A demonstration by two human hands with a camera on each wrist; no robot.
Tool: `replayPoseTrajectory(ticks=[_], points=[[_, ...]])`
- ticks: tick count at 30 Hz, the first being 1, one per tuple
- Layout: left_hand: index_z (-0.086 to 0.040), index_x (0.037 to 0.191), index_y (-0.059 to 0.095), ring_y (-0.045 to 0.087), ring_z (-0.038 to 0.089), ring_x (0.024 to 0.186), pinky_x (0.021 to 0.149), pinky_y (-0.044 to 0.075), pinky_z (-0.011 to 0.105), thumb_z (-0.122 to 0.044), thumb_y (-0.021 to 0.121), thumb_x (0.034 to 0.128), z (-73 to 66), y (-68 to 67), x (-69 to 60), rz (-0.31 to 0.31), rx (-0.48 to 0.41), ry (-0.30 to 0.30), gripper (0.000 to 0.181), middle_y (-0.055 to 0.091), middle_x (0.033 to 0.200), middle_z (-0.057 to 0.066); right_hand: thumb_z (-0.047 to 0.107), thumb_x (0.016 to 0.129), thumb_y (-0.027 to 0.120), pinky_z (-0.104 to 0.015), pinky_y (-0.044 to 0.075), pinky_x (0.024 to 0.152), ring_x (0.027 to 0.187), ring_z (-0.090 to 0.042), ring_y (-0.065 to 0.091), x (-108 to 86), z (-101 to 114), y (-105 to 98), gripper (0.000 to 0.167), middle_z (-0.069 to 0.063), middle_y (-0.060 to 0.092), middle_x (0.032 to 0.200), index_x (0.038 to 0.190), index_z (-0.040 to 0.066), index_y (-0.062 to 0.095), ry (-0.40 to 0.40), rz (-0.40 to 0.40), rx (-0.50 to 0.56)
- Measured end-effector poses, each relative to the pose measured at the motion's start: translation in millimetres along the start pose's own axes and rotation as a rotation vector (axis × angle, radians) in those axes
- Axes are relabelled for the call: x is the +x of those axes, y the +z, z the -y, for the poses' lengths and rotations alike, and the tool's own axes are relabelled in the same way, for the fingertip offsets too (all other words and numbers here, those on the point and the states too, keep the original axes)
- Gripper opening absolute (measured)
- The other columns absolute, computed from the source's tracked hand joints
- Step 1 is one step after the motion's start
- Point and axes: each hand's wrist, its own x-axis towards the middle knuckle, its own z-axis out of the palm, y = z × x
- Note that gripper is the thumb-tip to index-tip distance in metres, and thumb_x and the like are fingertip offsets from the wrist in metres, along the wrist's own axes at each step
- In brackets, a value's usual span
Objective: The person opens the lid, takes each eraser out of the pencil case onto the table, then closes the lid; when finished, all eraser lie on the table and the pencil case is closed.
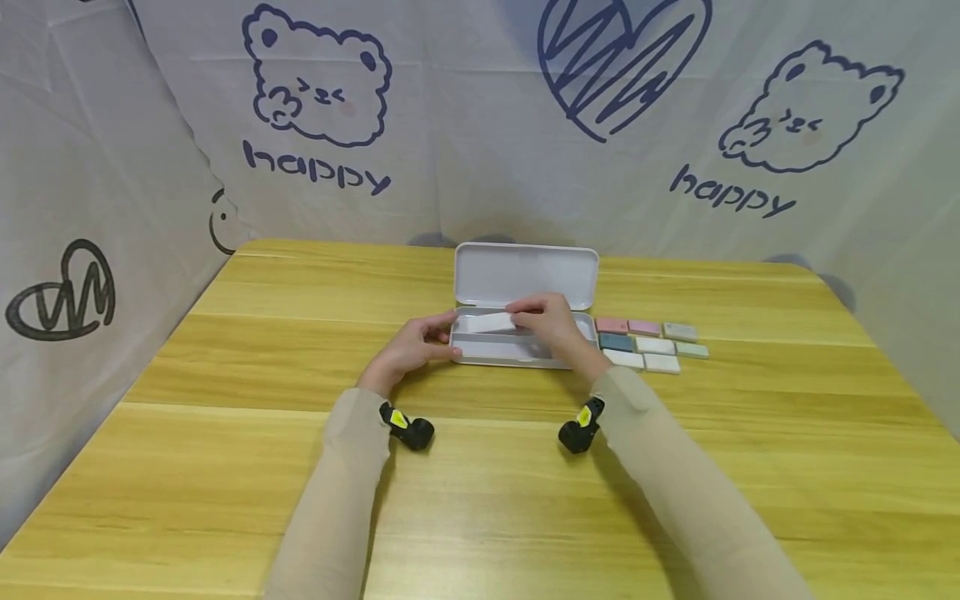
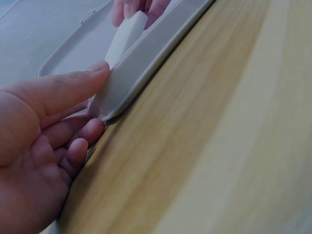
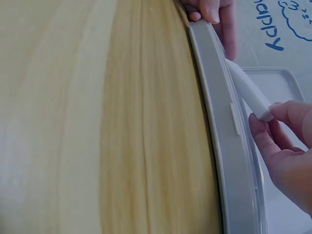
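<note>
A white pencil case [image 1: 495, 362] lies on the table with its lid [image 1: 527, 275] raised at the back. A long divider runs along its inside. My right hand [image 1: 551, 323] pinches one end of a long white bar [image 1: 491, 322] between thumb and fingers. The bar slants over the rear compartment, its other end low near the case's left end. At that left end, my left hand [image 1: 408, 346] holds the case; in the left wrist view the thumb [image 2: 83, 87] lies on the rim and the other fingers curl at the corner.
Right of the case lie several small flat blocks, among them a pink one [image 1: 612, 325], a blue one [image 1: 616, 342], a pale green one [image 1: 692, 351] and a white one [image 1: 662, 363]. A cloth [image 1: 465, 125] with drawings hangs behind the wooden table [image 1: 480, 500].
</note>
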Motion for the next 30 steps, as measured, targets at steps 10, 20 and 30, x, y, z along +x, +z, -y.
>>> replayPoseTrajectory(ticks=[10, 20, 30], points=[[0.0, 0.134, 0.036, 0.042, 0.02, 0.088, 0.068, 0.034, 0.022, -0.002, 0.068, 0.0756, -2.1, 1.2, -1.0, 0.009, -0.008, -0.009, 0.066, 0.05, 0.097, 0.015, -0.004, 0.082, 0.058, -0.029, 0.048, 0.073, 0.068, -0.006, 0.058, -6.7, -1, -21, 0.023, -0.018, 0.062, 0.098, 0.102, -0.013, 0.061, 0.019, -0.005, 0.091], [-0.002, 0.134, 0.037, 0.041, 0.018, 0.086, 0.061, 0.033, 0.021, -0.003, 0.068, 0.0766, 0.0, 0.1, -1.0, 0.007, -0.001, -0.022, 0.065, 0.049, 0.095, 0.013, -0.005, 0.081, 0.057, -0.024, 0.048, 0.069, 0.068, -0.005, 0.058, -16.5, -7, -39, 0.024, -0.018, 0.061, 0.099, 0.102, -0.016, 0.059, 0.011, 0.002, 0.144], [-0.003, 0.134, 0.038, 0.041, 0.017, 0.084, 0.059, 0.033, 0.021, -0.004, 0.068, 0.0762, 0.2, -0.5, -0.7, -0.003, 0.006, -0.019, 0.065, 0.049, 0.093, 0.011, -0.006, 0.081, 0.056, -0.022, 0.048, 0.066, 0.065, -0.005, 0.058, -27.9, -14, -62, 0.026, 0.003, 0.061, 0.078, 0.102, -0.021, 0.055, 0.003, -0.006, 0.193]])
